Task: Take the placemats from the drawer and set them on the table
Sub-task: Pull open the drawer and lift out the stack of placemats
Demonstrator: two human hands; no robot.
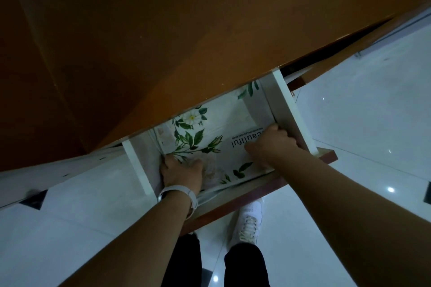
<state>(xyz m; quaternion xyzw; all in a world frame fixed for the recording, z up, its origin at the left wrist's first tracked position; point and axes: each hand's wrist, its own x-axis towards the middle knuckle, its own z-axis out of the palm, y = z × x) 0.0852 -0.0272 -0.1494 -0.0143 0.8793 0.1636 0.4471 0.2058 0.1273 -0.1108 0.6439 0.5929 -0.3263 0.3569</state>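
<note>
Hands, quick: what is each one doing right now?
Left hand: closed on the near edge of the floral placemats in the drawer.
Right hand: fingers curled, gripping the placemats too.

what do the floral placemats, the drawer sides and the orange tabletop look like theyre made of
White floral-printed placemats: likely thin flexible plastic or coated sheet, faintly glossy, edges bending near the left hand. White drawer sides: probably painted or laminated board, flat and matte. Orange-brown tabletop: seemingly wood or veneer, smooth satin; grain too dim to confirm.
</note>
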